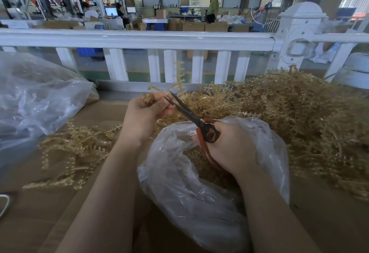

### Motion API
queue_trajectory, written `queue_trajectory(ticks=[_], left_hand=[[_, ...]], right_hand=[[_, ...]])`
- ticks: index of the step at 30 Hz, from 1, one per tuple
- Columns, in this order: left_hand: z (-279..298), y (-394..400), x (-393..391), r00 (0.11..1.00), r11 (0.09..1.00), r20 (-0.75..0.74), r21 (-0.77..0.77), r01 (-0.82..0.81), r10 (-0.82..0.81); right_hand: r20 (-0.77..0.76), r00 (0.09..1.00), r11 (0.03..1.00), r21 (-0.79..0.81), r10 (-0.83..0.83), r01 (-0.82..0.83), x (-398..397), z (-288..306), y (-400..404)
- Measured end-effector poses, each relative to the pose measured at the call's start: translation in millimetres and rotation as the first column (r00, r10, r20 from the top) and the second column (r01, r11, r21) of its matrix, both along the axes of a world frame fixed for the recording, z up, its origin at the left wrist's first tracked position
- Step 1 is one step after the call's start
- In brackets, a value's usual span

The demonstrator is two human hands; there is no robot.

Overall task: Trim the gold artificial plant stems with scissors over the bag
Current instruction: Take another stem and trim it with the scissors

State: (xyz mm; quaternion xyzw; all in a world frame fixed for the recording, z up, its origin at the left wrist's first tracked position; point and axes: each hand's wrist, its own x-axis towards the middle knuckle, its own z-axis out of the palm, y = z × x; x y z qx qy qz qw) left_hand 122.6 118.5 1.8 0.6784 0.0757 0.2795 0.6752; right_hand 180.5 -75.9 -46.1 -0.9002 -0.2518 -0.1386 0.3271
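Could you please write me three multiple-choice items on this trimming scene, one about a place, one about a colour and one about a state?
1. Where is the big heap of gold stems?
A. To the right of the hands
B. Inside the bag at far left
C. On the white railing

2. What colour are the scissors' handles?
A. Blue
B. Red-orange
C. Yellow

3. What is the left hand doing?
A. Resting flat on the cardboard
B. Pinching a gold sprig at the blades
C. Holding the bag open

Answers:
1 A, the heap rises right of the clear plastic bag.
2 B, the loops gripped by the right hand are red-orange.
3 B, its fingers curl round the sprig at the blade tips.
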Motion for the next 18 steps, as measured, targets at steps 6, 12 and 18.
queue_trajectory(ticks=[6,12,18], left_hand=[[1.8,-9.5,-2.3,0.994,0.988,-0.058,0.115,0.100,-0.094],[2.3,-14.1,-1.5,0.983,0.982,-0.101,0.097,0.160,-0.150],[2.9,-17.3,0.2,0.978,0.975,-0.100,0.109,0.193,-0.183]], right_hand=[[0.004,0.999,0.999,0.018,-0.036,0.036,2.0,-2.9,0.4],[0.000,1.000,0.998,0.058,-0.027,0.027,3.8,-5.4,0.4],[0.027,0.999,0.997,0.062,-0.043,0.041,3.4,-5.4,0.4]])
